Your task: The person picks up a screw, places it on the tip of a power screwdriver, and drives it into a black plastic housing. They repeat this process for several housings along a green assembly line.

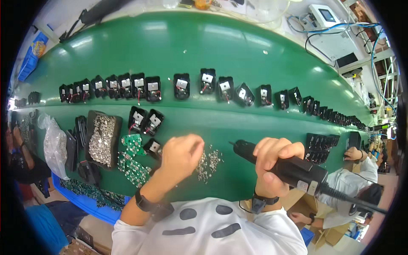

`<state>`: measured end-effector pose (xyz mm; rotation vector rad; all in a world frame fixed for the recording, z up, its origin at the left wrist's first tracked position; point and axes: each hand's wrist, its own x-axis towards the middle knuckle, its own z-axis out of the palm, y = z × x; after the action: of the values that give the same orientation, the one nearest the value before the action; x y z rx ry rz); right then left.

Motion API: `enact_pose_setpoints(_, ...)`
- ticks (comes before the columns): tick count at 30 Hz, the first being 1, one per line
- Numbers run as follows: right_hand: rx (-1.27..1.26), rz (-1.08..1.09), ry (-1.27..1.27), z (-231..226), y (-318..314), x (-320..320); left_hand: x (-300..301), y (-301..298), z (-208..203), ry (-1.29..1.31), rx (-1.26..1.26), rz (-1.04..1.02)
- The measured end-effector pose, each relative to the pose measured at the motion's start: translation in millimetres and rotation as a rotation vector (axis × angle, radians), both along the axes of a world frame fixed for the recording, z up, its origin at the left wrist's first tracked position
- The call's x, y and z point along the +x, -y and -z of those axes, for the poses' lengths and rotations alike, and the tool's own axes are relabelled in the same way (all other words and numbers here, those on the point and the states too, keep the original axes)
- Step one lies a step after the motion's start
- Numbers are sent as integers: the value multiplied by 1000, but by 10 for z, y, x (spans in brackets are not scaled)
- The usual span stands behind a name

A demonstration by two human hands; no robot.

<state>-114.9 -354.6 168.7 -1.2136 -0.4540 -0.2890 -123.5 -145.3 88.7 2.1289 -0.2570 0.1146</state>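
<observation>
My right hand (274, 163) is wrapped round a black electric screwdriver (308, 170), its tip pointing left over the table and its cord trailing off to the right. My left hand (180, 157) is closed, thumb and fingertips drawn together beside a loose scatter of small metal screws (208, 163). Whatever may be between its fingertips is hidden. Just left of that hand lies a black housing (152, 146) with a silvery plate, partly covered by the hand. Two more such housings (154, 122) sit behind it. Green circuit boards (134, 165) are heaped to the left.
A dark tray (118, 131) full of small metal parts stands left of the boards, beside a clear plastic bag (54, 144). A row of black housings (182, 86) crosses the green table (191, 46). A blue bin (85, 199) holds more boards. Co-workers sit at both sides.
</observation>
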Motion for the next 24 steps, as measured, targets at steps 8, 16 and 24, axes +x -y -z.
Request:
enact_pose_setpoints(8, -59, -170, 162, 12, 32, -69, -135, -58, -20, -75, -7, -112)
enact_pose_setpoints(16, 70, -294, 223, -119, -21, -43, -63, 19, -152, -686, -1005, -25)
enact_pose_setpoints(24, 159, -173, 174, -96, -88, -101, -122, 72, -156, -879, -1155, 87)
